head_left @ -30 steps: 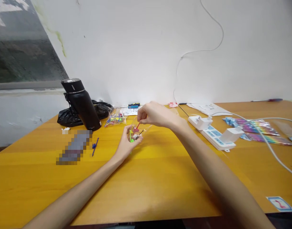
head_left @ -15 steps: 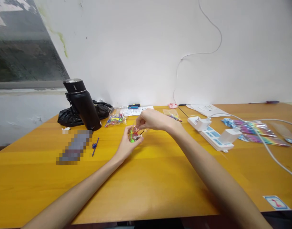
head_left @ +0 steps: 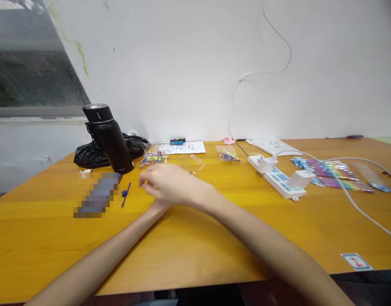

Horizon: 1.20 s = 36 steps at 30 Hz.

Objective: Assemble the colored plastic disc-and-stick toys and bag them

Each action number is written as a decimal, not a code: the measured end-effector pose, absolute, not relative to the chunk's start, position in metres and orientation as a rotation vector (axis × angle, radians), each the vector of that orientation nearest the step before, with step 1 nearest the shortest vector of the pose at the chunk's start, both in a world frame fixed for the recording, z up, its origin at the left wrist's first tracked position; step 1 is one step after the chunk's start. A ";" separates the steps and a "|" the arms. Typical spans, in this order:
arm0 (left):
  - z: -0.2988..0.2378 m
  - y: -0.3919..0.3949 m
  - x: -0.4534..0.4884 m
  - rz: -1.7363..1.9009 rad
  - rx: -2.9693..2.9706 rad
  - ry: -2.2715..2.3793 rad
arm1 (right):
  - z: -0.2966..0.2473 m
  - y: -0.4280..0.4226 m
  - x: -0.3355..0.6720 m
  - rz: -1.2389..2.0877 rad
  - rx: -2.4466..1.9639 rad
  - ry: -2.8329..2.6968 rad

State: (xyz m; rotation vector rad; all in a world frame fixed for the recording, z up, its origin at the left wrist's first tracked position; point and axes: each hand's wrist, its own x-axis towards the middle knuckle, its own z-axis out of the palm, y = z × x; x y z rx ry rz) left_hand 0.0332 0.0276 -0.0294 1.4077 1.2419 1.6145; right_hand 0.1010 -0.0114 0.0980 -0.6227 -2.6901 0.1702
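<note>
My right hand [head_left: 169, 183] crosses over my left wrist, somewhat blurred, with its fingers curled inward. I cannot make out anything held in them. Behind it my left hand [head_left: 160, 205] is almost wholly hidden; only the wrist side shows, so its fingers and the small coloured pieces seen there earlier are out of sight. To the left of both hands a blue plastic rod with a small knob [head_left: 125, 194] lies on the table. Just past my right hand lies a clear plastic bag [head_left: 197, 162], with a small red bit near its front edge.
Left stand a black bottle [head_left: 110, 144], a black plastic bag [head_left: 88, 155] and a pixelated flat object [head_left: 99, 195]. Bags of coloured parts [head_left: 153, 158] and a screwdriver [head_left: 178, 141] lie at the back. A power strip [head_left: 278, 178] with cables and rainbow-coloured packets [head_left: 338, 172] are on the right.
My right hand has moved left and nearer, across my left wrist, covering the left hand. The clear bag that was at my hands now lies on the table behind them.
</note>
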 end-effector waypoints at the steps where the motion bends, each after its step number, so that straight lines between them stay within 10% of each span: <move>1: -0.032 0.029 0.033 1.620 1.394 1.254 | 0.084 -0.016 0.086 0.198 -0.667 -2.756; 36: -0.042 0.026 0.020 1.540 1.555 1.133 | 0.016 0.018 0.040 0.409 -0.638 -2.701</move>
